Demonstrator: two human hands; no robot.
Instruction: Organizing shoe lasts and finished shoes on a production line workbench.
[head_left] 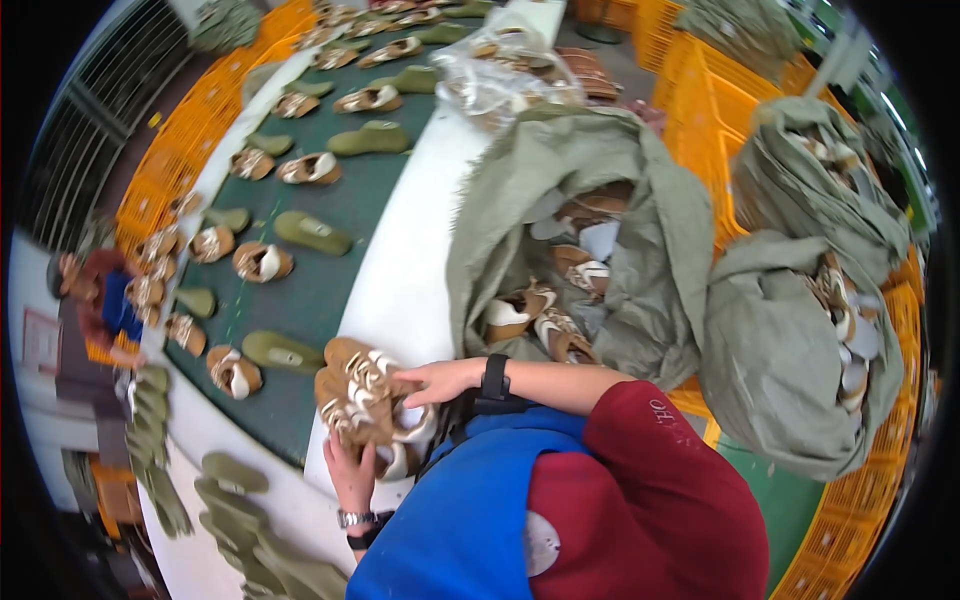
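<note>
A bundle of brown shoe uppers [358, 392] with white laces rests on the white rim [405, 290] of the conveyor, pressed against my body. My left hand [350, 475], with a metal watch at the wrist, holds the bundle from below. My right hand [440, 380], a black band on its wrist, lies on top of the bundle with fingers spread over it. Just beyond my right arm an open grey-green sack [650, 240] holds more brown uppers.
A dark green belt [330, 215] carries brown uppers and green shoe lasts in rows. A clear plastic bag [500, 75] lies on the rim farther off. Another full sack [790, 360] and yellow crates [700, 100] stand at right. A person [100, 300] works at far left.
</note>
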